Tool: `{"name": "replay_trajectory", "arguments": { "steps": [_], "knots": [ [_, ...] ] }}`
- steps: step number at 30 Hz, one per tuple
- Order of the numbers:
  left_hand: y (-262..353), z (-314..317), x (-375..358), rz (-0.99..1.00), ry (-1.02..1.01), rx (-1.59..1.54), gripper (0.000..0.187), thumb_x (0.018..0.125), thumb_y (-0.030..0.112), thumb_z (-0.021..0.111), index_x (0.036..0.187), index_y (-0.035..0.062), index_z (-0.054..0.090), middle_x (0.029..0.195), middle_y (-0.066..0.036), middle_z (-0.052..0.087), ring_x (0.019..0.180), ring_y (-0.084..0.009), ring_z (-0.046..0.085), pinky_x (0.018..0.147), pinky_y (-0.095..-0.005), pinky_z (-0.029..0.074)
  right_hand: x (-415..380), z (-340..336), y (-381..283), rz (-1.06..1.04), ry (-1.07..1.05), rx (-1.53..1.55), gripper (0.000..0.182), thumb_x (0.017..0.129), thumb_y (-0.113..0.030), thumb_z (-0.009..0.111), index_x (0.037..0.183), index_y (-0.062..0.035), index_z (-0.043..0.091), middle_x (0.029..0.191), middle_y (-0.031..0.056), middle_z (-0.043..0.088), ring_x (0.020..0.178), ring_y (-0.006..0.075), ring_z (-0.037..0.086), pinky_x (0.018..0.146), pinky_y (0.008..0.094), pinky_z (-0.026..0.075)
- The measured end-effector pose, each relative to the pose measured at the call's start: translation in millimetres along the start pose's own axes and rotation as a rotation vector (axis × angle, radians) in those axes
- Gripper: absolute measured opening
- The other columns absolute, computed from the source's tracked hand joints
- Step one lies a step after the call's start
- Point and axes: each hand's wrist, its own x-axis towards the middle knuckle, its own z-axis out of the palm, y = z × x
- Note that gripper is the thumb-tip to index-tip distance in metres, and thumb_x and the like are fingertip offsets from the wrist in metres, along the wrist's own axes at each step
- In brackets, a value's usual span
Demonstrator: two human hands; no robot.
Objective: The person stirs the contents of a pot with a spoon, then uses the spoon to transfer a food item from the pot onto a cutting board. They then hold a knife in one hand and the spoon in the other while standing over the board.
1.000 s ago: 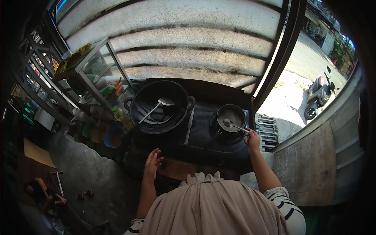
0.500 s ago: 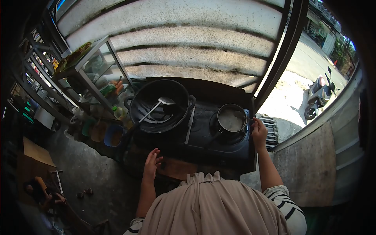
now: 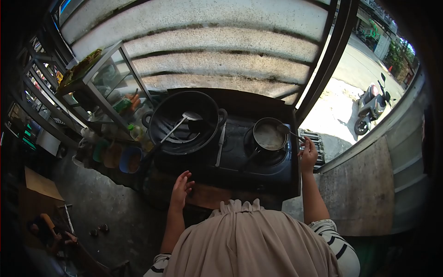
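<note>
My right hand (image 3: 308,154) grips the handle of a ladle (image 3: 287,130), whose bowl is at the right rim of a small pot. Pale liquid fills the pot (image 3: 269,136), which sits on the right burner of a black stove (image 3: 240,173). Fingers apart and holding nothing, my left hand (image 3: 182,188) hovers near the stove's front edge. A large black wok (image 3: 194,147) rests on the left side, with a metal spatula (image 3: 174,129) lying across it. Between wok and pot lies a knife (image 3: 221,145).
A glass display case (image 3: 110,92) stands at the left, with a green-capped bottle (image 3: 135,131) and a blue container (image 3: 131,160) near it. Corrugated metal (image 3: 221,48) rises behind the stove. A person (image 3: 51,233) is at the lower left; a scooter (image 3: 371,108) is outside right.
My right hand has moved slightly outward, and the ladle has shifted from inside the pot to its right rim. My left hand stays open. The whole view has shifted slightly.
</note>
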Motion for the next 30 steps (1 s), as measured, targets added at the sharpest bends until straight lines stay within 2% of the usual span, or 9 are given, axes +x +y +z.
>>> {"name": "replay_trajectory", "arguments": {
  "steps": [2, 3, 6, 9, 14, 21, 24, 26, 30],
  "knots": [
    [-0.2, -2.1, 1.3, -0.006, -0.017, 0.008, 0.038, 0.095, 0.029, 0.045, 0.129, 0.0131, 0.044, 0.125, -0.001, 0.051, 0.096, -0.0124, 0.056, 0.077, -0.0262, 0.041, 0.3, -9.7, 5.7, 0.159, 0.109, 0.239, 0.025, 0.095, -0.021, 0.048, 0.109, -0.0039, 0.06, 0.077, 0.0047, 0.057, 0.045, 0.0068, 0.046, 0.041, 0.0192, 0.038],
    [0.3, -3.5, 1.5, -0.014, -0.021, 0.009, 0.037, 0.095, 0.028, 0.044, 0.129, 0.0136, 0.045, 0.125, 0.0, 0.051, 0.096, -0.011, 0.056, 0.077, -0.0254, 0.04, -1.2, -14.8, 7.9, 0.157, 0.117, 0.238, 0.025, 0.095, -0.021, 0.048, 0.109, -0.0039, 0.06, 0.077, 0.0047, 0.057, 0.045, 0.0068, 0.046, 0.041, 0.0192, 0.038],
    [4.3, -7.3, 6.7, -0.028, -0.044, 0.022, 0.037, 0.095, 0.028, 0.045, 0.129, 0.0137, 0.045, 0.125, 0.0, 0.051, 0.096, -0.0112, 0.056, 0.078, -0.0255, 0.04, -8.5, -29.6, 15.0, 0.569, 0.335, 0.685, 0.021, 0.089, -0.022, 0.052, 0.102, -0.009, 0.062, 0.075, 0.0013, 0.056, 0.052, 0.0075, 0.043, 0.046, 0.0194, 0.037],
    [12.1, -10.1, 12.7, -0.031, -0.082, 0.034, 0.039, 0.094, 0.029, 0.046, 0.129, 0.0132, 0.044, 0.125, -0.002, 0.051, 0.097, -0.0129, 0.055, 0.078, -0.0263, 0.04, -22.8, -42.3, 17.6, 0.652, 0.337, 0.795, 0.019, 0.088, -0.021, 0.053, 0.101, -0.0099, 0.063, 0.075, -0.0003, 0.056, 0.052, 0.0078, 0.043, 0.046, 0.0216, 0.035],
    [29.6, -22.0, 21.5, -0.046, -0.152, 0.086, 0.036, 0.095, 0.027, 0.043, 0.128, 0.0145, 0.046, 0.123, -0.001, 0.053, 0.096, -0.0108, 0.056, 0.08, -0.026, 0.039, -53.1, -36.0, 2.4, 0.613, 0.305, 0.819, 0.02, 0.089, -0.02, 0.052, 0.106, -0.0121, 0.059, 0.075, -0.0021, 0.059, 0.053, 0.0079, 0.044, 0.05, 0.0232, 0.038],
    [51.9, -64.7, 40.5, -0.094, -0.274, 0.182, 0.037, 0.094, 0.03, 0.045, 0.128, 0.0157, 0.046, 0.111, -0.001, 0.058, 0.092, -0.011, 0.056, 0.08, -0.0269, 0.04, -104.2, 22.1, -41.9, 0.506, 0.187, 0.816, 0.023, 0.09, -0.016, 0.053, 0.112, -0.0134, 0.055, 0.087, 0.0023, 0.061, 0.062, 0.0095, 0.05, 0.055, 0.0253, 0.042],
    [57.5, -80.2, 48.2, -0.097, -0.317, 0.191, 0.037, 0.094, 0.03, 0.044, 0.128, 0.0165, 0.047, 0.108, 0.0, 0.059, 0.091, -0.0103, 0.057, 0.082, -0.0277, 0.039, -136.0, 60.6, -57.3, 0.55, 0.07, 0.759, 0.024, 0.089, -0.014, 0.056, 0.113, -0.0146, 0.054, 0.091, 0.0019, 0.062, 0.064, 0.0101, 0.053, 0.056, 0.0247, 0.043],
    [57.0, -88.2, 50.8, -0.101, -0.348, 0.189, 0.037, 0.094, 0.03, 0.044, 0.128, 0.0163, 0.047, 0.106, 0.0, 0.06, 0.09, -0.0103, 0.057, 0.082, -0.0278, 0.039, -163.7, 84.7, -49.0, 0.725, -0.078, 0.758, 0.026, 0.088, -0.014, 0.06, 0.113, -0.0158, 0.055, 0.091, 0.0012, 0.062, 0.066, 0.0104, 0.056, 0.057, 0.0238, 0.045],
    [54.8, -94.8, 51.4, -0.14, -0.454, 0.249, 0.039, 0.093, 0.031, 0.045, 0.128, 0.0148, 0.047, 0.107, -0.001, 0.06, 0.089, -0.0108, 0.056, 0.082, -0.028, 0.04, -222.7, 133.2, -49.8, 0.764, -0.153, 0.805, 0.026, 0.087, -0.017, 0.062, 0.112, -0.0146, 0.057, 0.09, 0.0013, 0.063, 0.065, 0.0098, 0.057, 0.057, 0.0234, 0.046]
  ]
}}
